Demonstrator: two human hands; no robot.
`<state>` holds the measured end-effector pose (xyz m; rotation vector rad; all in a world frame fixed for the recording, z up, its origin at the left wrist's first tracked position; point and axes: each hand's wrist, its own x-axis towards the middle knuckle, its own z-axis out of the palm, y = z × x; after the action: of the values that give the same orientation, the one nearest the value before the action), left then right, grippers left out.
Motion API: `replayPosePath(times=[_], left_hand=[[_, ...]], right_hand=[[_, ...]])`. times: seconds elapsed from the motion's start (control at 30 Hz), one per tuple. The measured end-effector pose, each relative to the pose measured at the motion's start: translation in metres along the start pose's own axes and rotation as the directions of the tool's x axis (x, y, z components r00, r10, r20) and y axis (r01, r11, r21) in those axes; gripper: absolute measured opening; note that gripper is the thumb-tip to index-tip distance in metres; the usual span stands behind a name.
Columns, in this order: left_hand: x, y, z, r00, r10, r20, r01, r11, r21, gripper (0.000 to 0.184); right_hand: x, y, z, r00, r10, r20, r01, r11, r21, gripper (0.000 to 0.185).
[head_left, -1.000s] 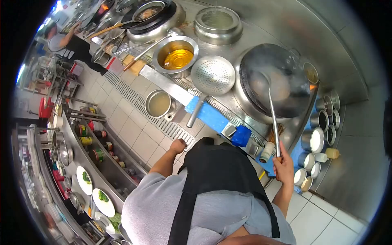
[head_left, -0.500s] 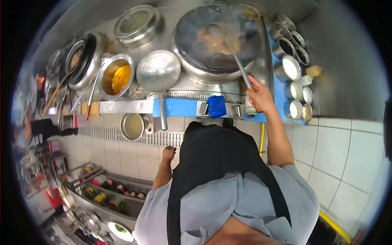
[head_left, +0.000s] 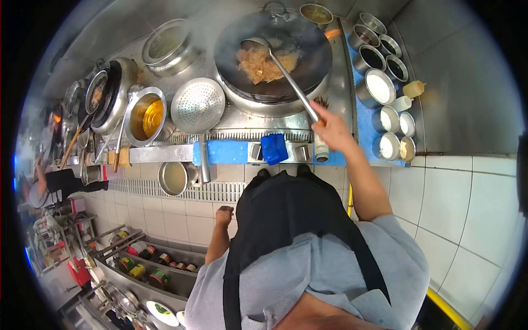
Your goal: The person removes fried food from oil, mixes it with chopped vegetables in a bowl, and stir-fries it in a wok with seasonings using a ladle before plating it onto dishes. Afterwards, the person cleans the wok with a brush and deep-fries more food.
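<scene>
My right hand (head_left: 333, 130) is closed around the handle of a long metal ladle (head_left: 290, 78). The ladle's bowl lies in a large black wok (head_left: 313, 60), touching the upper left of a heap of brown, steaming food (head_left: 269, 65). My left hand (head_left: 224, 214) hangs low beside my apron (head_left: 286, 220), curled into a fist, with nothing seen in it. Just below my right hand, a bristle brush with a pale handle (head_left: 321, 149) stands at the counter edge. A perforated metal strainer (head_left: 198, 105) rests left of the wok.
Metal containers of white powder (head_left: 379, 87) and dark liquid stand on the right, near squeeze bottles (head_left: 413, 88). A pot of golden oil (head_left: 153, 118) sits left of the strainer. A blue cloth (head_left: 274, 149) hangs at the front edge. Another person (head_left: 47, 187) stands far left.
The ladle's bowl has moved left in the wok, and my right hand has come slightly left and lower. The steam has thinned and the food shows more clearly. My left hand stays a fist.
</scene>
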<state>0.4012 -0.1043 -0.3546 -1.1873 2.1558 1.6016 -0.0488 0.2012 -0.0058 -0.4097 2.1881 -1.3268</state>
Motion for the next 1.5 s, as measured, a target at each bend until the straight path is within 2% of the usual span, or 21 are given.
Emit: replayPosePath(times=[0.03, 0.07, 0.13, 0.23, 0.33, 0.4, 0.5, 0.6, 0.73, 0.77, 0.83, 0.93, 1.03, 1.07, 1.17, 1.2, 1.23, 1.3, 1.37, 1.43, 1.5], left_hand=[[0.004, -0.023, 0.005, 0.981, 0.195, 0.01, -0.195, 0.976, 0.102, 0.02], [-0.009, -0.005, 0.01, 0.983, 0.183, -0.016, -0.18, 0.978, 0.11, 0.02], [-0.032, 0.043, 0.021, 0.995, -0.087, -0.058, 0.088, 0.996, 0.013, 0.021], [-0.033, 0.092, 0.036, 0.995, -0.007, -0.104, 0.008, 1.0, 0.005, 0.02], [-0.021, 0.131, 0.05, 0.984, 0.077, -0.161, -0.094, 0.99, -0.104, 0.015], [-0.025, 0.201, 0.061, 0.979, 0.105, -0.177, -0.127, 0.984, -0.121, 0.013], [-0.026, 0.275, 0.075, 0.967, 0.197, -0.162, -0.213, 0.973, -0.09, 0.014], [-0.024, 0.337, 0.096, 0.905, 0.356, -0.231, -0.382, 0.921, -0.077, 0.014], [-0.04, 0.419, 0.128, 0.858, 0.443, -0.261, -0.502, 0.831, -0.241, 0.016], [-0.04, 0.433, 0.138, 0.84, 0.476, -0.26, -0.533, 0.815, -0.229, 0.016], [-0.04, 0.457, 0.158, 0.802, 0.536, -0.263, -0.589, 0.784, -0.197, 0.015], [-0.039, 0.499, 0.186, 0.722, 0.664, -0.193, -0.686, 0.724, -0.076, 0.013], [-0.025, 0.536, 0.217, 0.63, 0.772, -0.08, -0.772, 0.634, 0.046, 0.009], [-0.015, 0.548, 0.232, 0.603, 0.795, -0.059, -0.793, 0.606, 0.055, 0.009], [0.018, 0.598, 0.294, 0.531, 0.845, 0.061, -0.846, 0.523, 0.105, 0.015], [0.031, 0.617, 0.316, 0.546, 0.827, 0.133, -0.822, 0.497, 0.278, 0.021], [0.041, 0.636, 0.344, 0.489, 0.862, 0.135, -0.86, 0.451, 0.237, 0.027], [0.057, 0.678, 0.387, 0.411, 0.872, 0.266, -0.857, 0.271, 0.438, 0.041], [0.07, 0.72, 0.429, 0.7, 0.608, 0.375, -0.647, 0.317, 0.694, 0.045], [0.102, 0.725, 0.459, 0.714, 0.499, 0.491, -0.612, 0.104, 0.784, 0.046], [0.091, 0.734, 0.466, 0.737, 0.503, 0.451, -0.581, 0.133, 0.803, 0.046]], right_hand=[[-0.016, -0.005, -0.003, 1.0, 0.004, 0.019, -0.004, 0.999, -0.034, 0.071], [-0.019, 0.001, -0.006, 0.999, -0.006, 0.041, 0.008, 0.998, -0.058, 0.071], [-0.027, 0.018, -0.019, 0.997, -0.016, 0.07, 0.023, 0.995, -0.101, 0.071], [-0.005, 0.025, -0.033, 0.992, -0.127, 0.023, 0.127, 0.94, -0.316, 0.072], [0.009, 0.049, -0.026, 0.943, -0.319, -0.09, 0.287, 0.921, -0.264, 0.072], [0.027, 0.057, -0.029, 0.87, -0.469, -0.151, 0.418, 0.865, -0.277, 0.071], [0.062, 0.031, -0.044, 0.954, -0.298, -0.025, 0.27, 0.896, -0.351, 0.07], [0.079, 0.019, -0.061, 0.965, -0.24, 0.107, 0.258, 0.784, -0.565, 0.067], [0.043, 0.033, -0.117, 0.961, -0.208, 0.185, 0.277, 0.777, -0.565, 0.061], [0.03, 0.051, -0.117, 0.941, -0.315, 0.121, 0.326, 0.755, -0.568, 0.063], [0.012, 0.097, -0.1, 0.925, -0.379, 0.003, 0.338, 0.822, -0.458, 0.066], [-0.003, 0.133, -0.091, 0.939, -0.338, -0.071, 0.306, 0.91, -0.281, 0.069], [-0.027, 0.114, -0.13, 0.993, -0.111, 0.045, 0.111, 0.994, 0.021, 0.071], [-0.037, 0.121, -0.14, 0.984, -0.175, -0.034, 0.178, 0.98, 0.086, 0.072], [-0.075, 0.136, -0.175, 0.986, -0.101, -0.129, 0.13, 0.964, 0.233, 0.074], [-0.091, 0.134, -0.187, 0.99, -0.043, -0.137, 0.088, 0.937, 0.337, 0.075], [-0.105, 0.125, -0.202, 0.99, 0.01, -0.138, 0.052, 0.899, 0.436, 0.076], [-0.126, 0.116, -0.22, 0.981, 0.071, -0.179, 0.041, 0.831, 0.555, 0.077], [-0.134, 0.119, -0.23, 0.963, 0.101, -0.249, 0.058, 0.828, 0.558, 0.078], [-0.145, 0.127, -0.235, 0.939, 0.174, -0.297, 0.011, 0.847, 0.531, 0.079], [-0.154, 0.133, -0.237, 0.926, 0.218, -0.309, -0.028, 0.854, 0.52, 0.079]])
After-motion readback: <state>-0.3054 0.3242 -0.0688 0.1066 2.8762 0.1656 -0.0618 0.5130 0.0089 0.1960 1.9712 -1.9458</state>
